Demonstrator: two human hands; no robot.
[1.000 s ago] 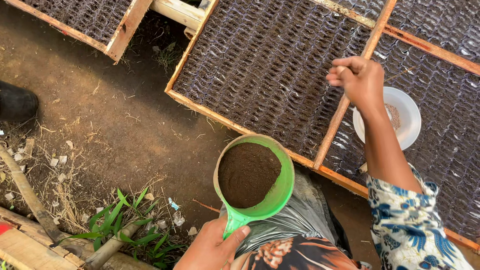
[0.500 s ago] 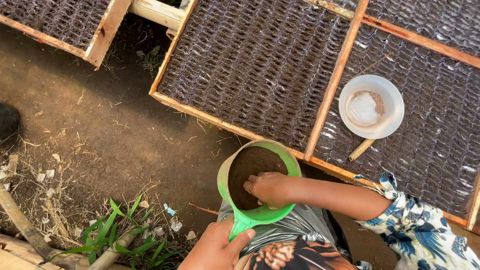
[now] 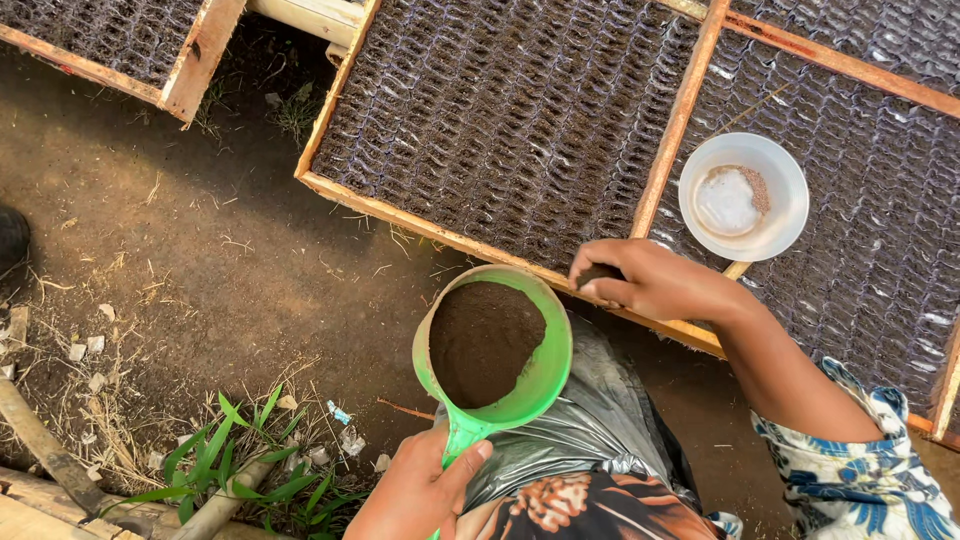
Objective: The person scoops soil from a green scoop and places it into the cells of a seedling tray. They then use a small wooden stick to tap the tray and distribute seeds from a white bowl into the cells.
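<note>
The left hand (image 3: 425,490) was clamped round the handle of the green scoop (image 3: 495,350), thumb pressed along the top, and that grip kept the cup level so the dark soil (image 3: 485,340) stayed heaped inside rather than spilling. The scoop hung over bare ground just off the near edge of the wooden-framed seedling tray (image 3: 520,120), above the plastic-covered lap (image 3: 590,430). Its long axis ran from the handle at the bottom of the view up toward the tray, mouth facing straight up at the camera.

The right hand (image 3: 655,285) was closed, fingers pinched together on a small dark clump of soil, knuckles up, sitting right over the tray's near wooden rail (image 3: 680,330), just beside the scoop's rim. That looked like a pinch carried the short way from cup to cells, which explains why the scoop was held so close.

A white bowl (image 3: 745,195) with pale powder and a few brown grains rested on the neighbouring tray, beyond the dividing slat (image 3: 680,130).
</note>
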